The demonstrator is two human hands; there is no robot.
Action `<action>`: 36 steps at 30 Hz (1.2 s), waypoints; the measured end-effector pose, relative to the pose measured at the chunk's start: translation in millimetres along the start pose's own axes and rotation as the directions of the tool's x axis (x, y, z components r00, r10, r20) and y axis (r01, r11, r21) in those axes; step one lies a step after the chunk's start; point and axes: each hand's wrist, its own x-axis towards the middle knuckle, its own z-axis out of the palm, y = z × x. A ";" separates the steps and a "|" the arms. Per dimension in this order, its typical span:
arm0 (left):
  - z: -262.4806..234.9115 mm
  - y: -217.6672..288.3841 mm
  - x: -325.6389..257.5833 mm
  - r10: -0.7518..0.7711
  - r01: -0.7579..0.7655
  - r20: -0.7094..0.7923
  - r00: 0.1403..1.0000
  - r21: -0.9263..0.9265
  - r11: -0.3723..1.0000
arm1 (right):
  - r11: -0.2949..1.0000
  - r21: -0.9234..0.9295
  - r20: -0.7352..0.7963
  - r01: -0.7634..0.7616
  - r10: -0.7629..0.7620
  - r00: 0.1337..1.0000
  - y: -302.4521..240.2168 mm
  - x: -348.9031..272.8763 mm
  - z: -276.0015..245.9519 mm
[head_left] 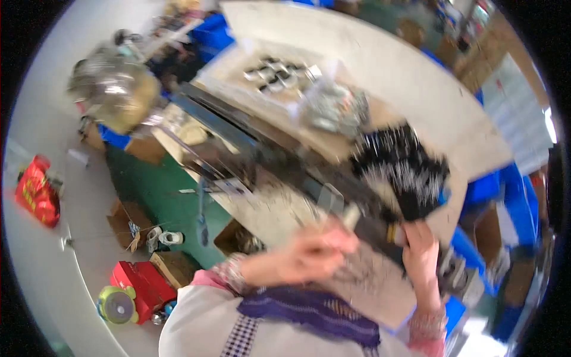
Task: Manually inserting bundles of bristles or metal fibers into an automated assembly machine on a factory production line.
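My left hand (318,250) is smeared by motion over the near part of the worktable (276,217). Its fingers look curled in, and a small pale piece (352,216) juts up beside the fingertips; I cannot make out what it is. To the right, my right hand (421,244) reaches to the near edge of a heap of thin black parts with shiny light streaks (404,163). Its fingertips meet the dark parts, so what they grip, if anything, is hidden. A long dark metal fixture (256,140) runs diagonally across the table, ahead of both hands.
Behind the fixture, a shallow tray (229,74) holds several black-and-white pieces, with a clear plastic bag of parts (336,110) beside it. Blue bins (514,196) line the right. On the green floor at left lie a red box (143,288), a small green fan (117,304) and shoes (169,238).
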 end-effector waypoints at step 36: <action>1.1 -10.7 114.3 0.450 -0.315 0.409 0.794 0.909 -0.272 | 0.913 0.352 -0.217 0.205 -0.134 0.967 17.5 30.6 21.5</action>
